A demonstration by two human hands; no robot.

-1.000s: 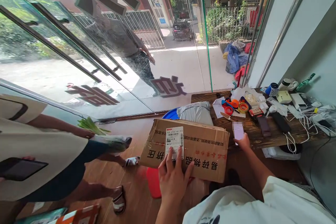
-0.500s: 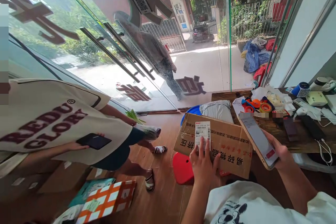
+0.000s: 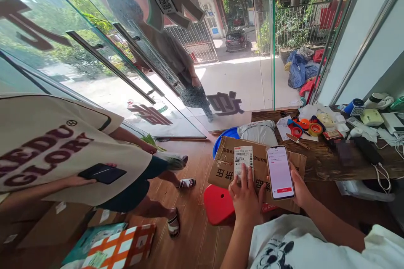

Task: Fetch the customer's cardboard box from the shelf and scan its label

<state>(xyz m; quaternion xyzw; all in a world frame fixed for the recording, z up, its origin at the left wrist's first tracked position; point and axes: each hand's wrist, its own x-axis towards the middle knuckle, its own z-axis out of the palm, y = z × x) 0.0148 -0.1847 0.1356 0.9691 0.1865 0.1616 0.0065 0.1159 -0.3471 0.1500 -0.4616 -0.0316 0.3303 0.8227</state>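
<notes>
A brown cardboard box (image 3: pixel 225 159) with dark printed characters lies in front of me, partly above a red stool. My left hand (image 3: pixel 248 195) rests on its top with fingers stretched out, the fingertips touching a white shipping label (image 3: pixel 243 155). In my right hand (image 3: pixel 299 189) is a smartphone (image 3: pixel 280 172), screen lit and facing up, held over the box's right part. The phone's screen is pale, with a red button near its lower end. The phone and my hands hide some of the box's print.
A person (image 3: pixel 59 143) holding a dark phone (image 3: pixel 102 173) stands at left, near an orange-and-white parcel (image 3: pixel 107 248). The red stool (image 3: pixel 217 206) stands below the box. On the wooden table (image 3: pixel 331 164) are tape rolls (image 3: pixel 315 127) and a knife (image 3: pixel 297 141). Glass doors stand ahead.
My right hand has brought the smartphone left, over the box, and turned its screen more toward me. The figure beyond the glass has shifted, and the door stands further ajar.
</notes>
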